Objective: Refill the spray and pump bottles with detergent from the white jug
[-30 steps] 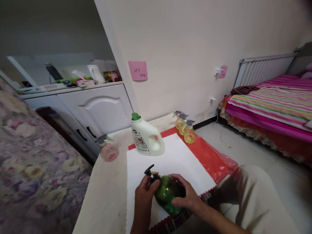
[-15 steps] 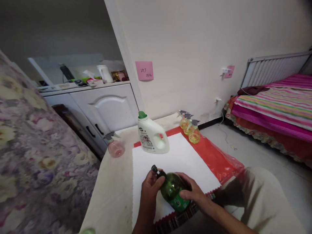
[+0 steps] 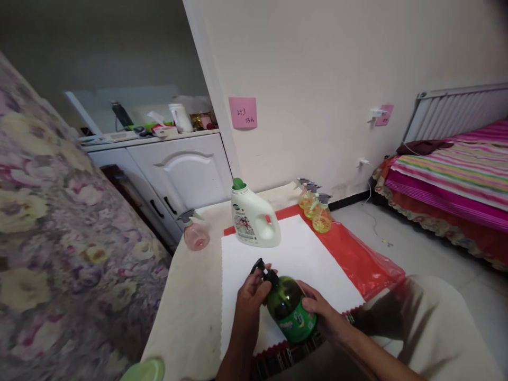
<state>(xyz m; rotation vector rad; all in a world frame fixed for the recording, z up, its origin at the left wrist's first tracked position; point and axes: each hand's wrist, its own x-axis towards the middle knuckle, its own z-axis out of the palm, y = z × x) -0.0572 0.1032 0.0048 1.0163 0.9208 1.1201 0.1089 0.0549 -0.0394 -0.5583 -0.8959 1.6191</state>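
A green pump bottle [image 3: 291, 312] with a black pump head is held tilted above the near edge of a white sheet [image 3: 254, 270]. My left hand [image 3: 254, 290] is closed at the bottle's neck, just under the pump head. Around the body of the bottle, on its right side, wraps my right hand [image 3: 319, 307]. Beyond them a large pale detergent jug [image 3: 256, 219] with a green cap stands upright on the sheet. Some of my left fingers are hidden behind the pump.
A pink spray bottle [image 3: 196, 235] stands on the left of the table. Several yellow spray bottles [image 3: 321, 218] line the back right, by a red plastic sheet [image 3: 353, 259]. A light green round object [image 3: 148, 370] shows at the bottom left. A bed [image 3: 456, 174] is farther right.
The pump bottle has come slightly up and turned, so more of its green label shows. Both hands keep their hold. The view has shifted, bringing more of the light green object in.
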